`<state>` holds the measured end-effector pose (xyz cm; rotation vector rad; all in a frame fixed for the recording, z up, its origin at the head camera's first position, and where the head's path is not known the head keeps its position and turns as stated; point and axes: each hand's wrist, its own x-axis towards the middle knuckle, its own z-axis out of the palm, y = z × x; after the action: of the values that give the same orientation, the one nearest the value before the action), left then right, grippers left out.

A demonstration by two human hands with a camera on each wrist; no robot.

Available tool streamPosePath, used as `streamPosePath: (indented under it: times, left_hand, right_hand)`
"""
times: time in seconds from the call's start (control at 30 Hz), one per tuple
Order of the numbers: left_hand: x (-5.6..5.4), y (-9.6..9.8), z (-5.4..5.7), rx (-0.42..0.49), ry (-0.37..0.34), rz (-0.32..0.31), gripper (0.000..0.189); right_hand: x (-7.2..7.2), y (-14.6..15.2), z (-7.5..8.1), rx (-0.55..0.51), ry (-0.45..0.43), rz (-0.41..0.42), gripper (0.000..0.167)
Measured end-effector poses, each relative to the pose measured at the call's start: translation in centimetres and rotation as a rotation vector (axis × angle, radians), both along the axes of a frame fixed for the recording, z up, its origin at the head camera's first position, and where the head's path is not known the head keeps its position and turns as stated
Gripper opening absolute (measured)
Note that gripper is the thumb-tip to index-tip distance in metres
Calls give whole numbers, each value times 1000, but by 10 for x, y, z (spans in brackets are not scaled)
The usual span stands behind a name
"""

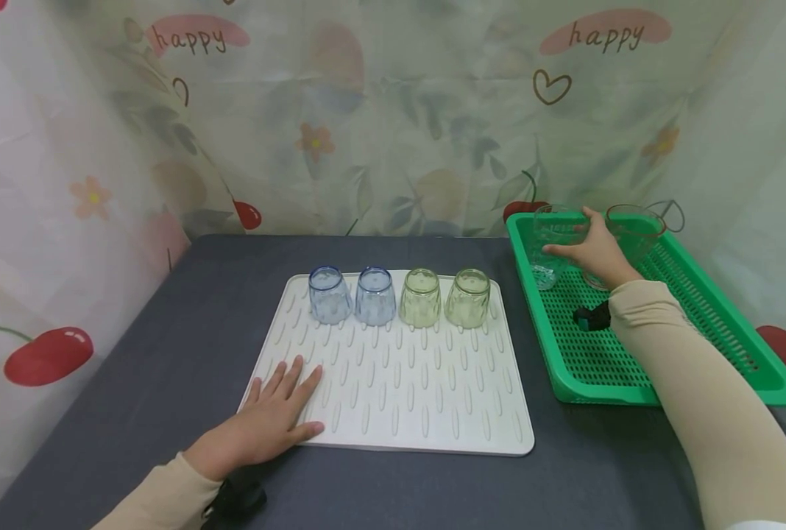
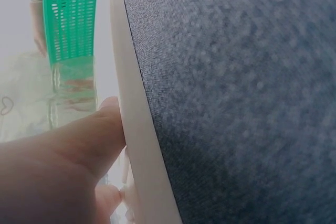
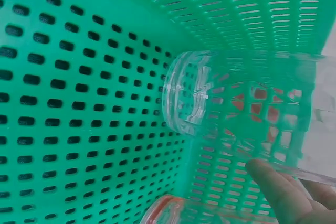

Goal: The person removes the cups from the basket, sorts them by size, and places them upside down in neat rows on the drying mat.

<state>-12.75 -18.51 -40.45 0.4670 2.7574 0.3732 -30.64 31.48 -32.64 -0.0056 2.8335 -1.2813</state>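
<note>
My right hand (image 1: 598,254) reaches into the green basket and holds a clear glass (image 3: 236,98), thumb across its near side and fingers along the right side. In the right wrist view a fingertip (image 3: 257,167) meets the glass's side, and its base is close to the basket floor. My left hand (image 1: 267,423) lies spread on the white ridged mat (image 1: 406,397) at its near left corner, thumb along the front edge. Along the mat's far side, two blue glasses (image 1: 330,296) and two green glasses (image 1: 421,298) stand in a row, upside down.
The green basket (image 1: 558,361) stands right of the mat. Beside the held glass is another clear glass (image 1: 638,232) with a reddish rim, partly hidden by my hand. Dark cloth (image 1: 188,353) covers the table. Patterned curtains (image 1: 393,147) hang behind and at both sides.
</note>
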Motion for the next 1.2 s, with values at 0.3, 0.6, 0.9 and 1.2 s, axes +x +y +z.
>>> streamPosePath:
  times: [0.3,0.6,0.9,1.2]
  left_hand:
    - [0,0,0,-3,-3,0,83]
    - [1,-2,1,2,13,-3,82]
    - [1,-3,3,-4,8,-14,84]
    - [-1,-7,28,-33,42,-51,77]
  right_hand:
    - [4,-5,0,-6,14,-51,110]
    - [20,-5,12,98,5,-85,113]
    - [42,2,38,35,-6,-90,118]
    - [67,4,69,-45,69,-110,114]
